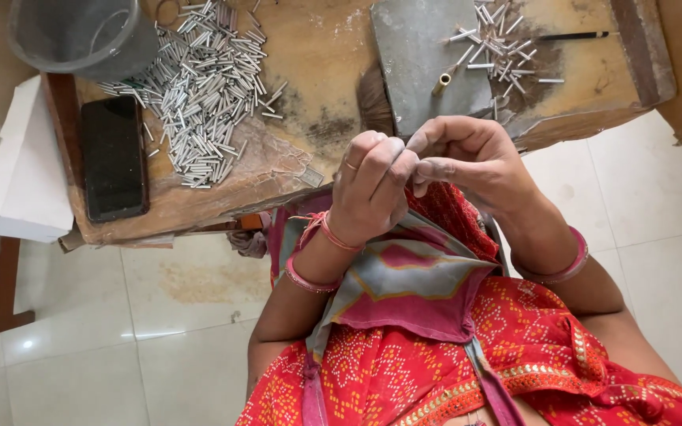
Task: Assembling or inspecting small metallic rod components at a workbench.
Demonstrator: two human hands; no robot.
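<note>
A: Grip?
B: Left hand (369,189) and right hand (467,162) pinched together, fingertips touching; can't tell what's between them.
A: Surroundings?
B: Metal plate (424,47) just beyond, brass tube (441,84) on it. Pile of silver tubes (207,87) left, black phone (114,158), white box (21,173) at table edge.

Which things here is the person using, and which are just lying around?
In use:
left hand and right hand, fingertips pinched together; whatever they pinch is too small to see
big tube pile
small tube pile on the grey plate
brass tube

Lying about:
phone
white box
grey tub
dark pencil
</note>
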